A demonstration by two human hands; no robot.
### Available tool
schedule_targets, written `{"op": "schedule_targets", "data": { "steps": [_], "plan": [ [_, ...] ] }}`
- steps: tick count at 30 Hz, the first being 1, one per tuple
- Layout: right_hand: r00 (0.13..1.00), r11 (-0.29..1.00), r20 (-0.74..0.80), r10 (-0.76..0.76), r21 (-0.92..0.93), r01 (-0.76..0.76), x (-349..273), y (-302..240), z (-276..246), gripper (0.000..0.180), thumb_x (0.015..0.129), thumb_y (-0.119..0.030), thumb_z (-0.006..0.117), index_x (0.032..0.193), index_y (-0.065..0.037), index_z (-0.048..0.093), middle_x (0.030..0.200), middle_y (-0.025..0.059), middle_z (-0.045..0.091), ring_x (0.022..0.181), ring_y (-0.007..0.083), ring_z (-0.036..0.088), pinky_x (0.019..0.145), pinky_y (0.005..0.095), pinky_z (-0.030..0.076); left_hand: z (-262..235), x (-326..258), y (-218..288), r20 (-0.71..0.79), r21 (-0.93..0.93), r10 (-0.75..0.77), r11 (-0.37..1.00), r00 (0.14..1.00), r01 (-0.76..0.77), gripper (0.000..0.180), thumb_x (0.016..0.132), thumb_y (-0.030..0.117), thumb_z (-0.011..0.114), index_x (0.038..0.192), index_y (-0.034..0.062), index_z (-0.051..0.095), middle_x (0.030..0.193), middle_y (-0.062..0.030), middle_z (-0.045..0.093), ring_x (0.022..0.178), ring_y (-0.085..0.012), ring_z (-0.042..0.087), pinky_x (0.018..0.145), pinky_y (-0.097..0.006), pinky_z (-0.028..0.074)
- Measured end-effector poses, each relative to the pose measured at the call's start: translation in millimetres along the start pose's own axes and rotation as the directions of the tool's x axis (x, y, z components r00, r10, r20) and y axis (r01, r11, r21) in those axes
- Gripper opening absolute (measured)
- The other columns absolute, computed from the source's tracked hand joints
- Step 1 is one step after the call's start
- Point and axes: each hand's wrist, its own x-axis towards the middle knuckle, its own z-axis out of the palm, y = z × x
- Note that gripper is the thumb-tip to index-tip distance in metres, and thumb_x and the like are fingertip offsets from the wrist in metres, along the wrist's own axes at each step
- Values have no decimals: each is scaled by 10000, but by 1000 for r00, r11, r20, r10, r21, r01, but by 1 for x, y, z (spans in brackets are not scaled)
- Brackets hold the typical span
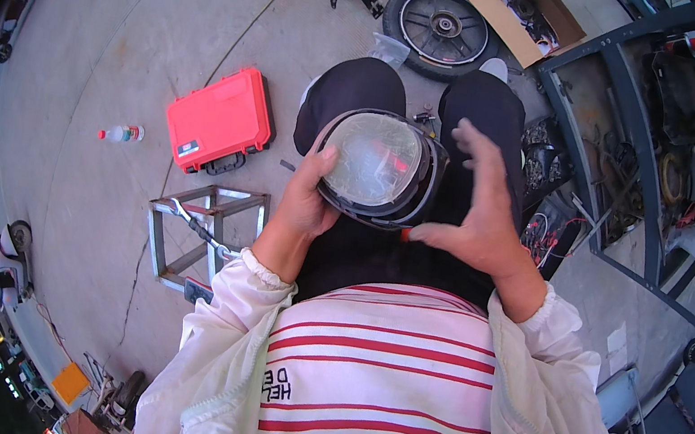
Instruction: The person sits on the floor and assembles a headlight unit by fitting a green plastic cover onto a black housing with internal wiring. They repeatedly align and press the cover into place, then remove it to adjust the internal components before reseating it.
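1. Headlamp unit, round, with a clear domed lens and a dark housing, sits over the person's lap, between the knees in dark trousers.
2. Left hand grips the lamp's left edge, thumb lying on the rim of the lens and fingers wrapped behind the housing.
3. Right hand is spread open just beside the lamp's right side, fingers pointing up and curved, thumb reaching toward the lower edge of the housing; whether it touches the lamp cannot be told, and it holds nothing.
4. Below the hands come white jacket sleeves and a shirt with red and white stripes.
5. On the concrete floor to the person's left lies a closed red plastic case, with a small bottle further left.
6. Nearer the left elbow stands an open metal frame with a tool resting across it.
7. Ahead of the knees lies a small black wheel, and just beside it an open cardboard box.
8. To the right stands a grey metal rack crowded with cables and parts.
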Motion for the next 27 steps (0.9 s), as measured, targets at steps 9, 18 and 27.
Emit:
{"op": "schedule_targets", "data": {
  "steps": [9, 18, 27],
  "plan": [
    [993, 993, -18, -117, 33, 118, -1, 32, 26, 1222, 522, -235, 940, 1500, -26, 239, 1507, 227, 342, 1383, 416, 367, 1156, 467, 307, 37, -9, 24, 225, 550, 249, 765, 942, -334, 870, 807, 425, 726, 1464, 0, 346, 1389, -160, 471, 1314, -254, 446, 1120, -371, 309],
    [971, 972, 42, -233, -21, 234, 9, 6, 4, 1118, 543, -246, 924, 1460, -30, 323, 1404, 205, 449, 1301, 401, 443, 1108, 455, 345, 28, -12, 15, 89, 175, 197, 962, 976, -210, 819, 852, 434, 682, 1466, 8, 348, 1382, -153, 501, 1285, -247, 493, 1085, -387, 385],
    [988, 989, 51, -145, 11, 145, 9, -21, -3, 1117, 558, -267, 912, 1475, -43, 315, 1358, 227, 430, 1266, 418, 432, 1095, 462, 349, 9, -11, 4, 64, -61, 87, 995, 994, -83, 704, 926, 394, 593, 1467, 16, 346, 1381, -162, 521, 1259, -275, 536, 1078, -411, 424]
  ]
}}
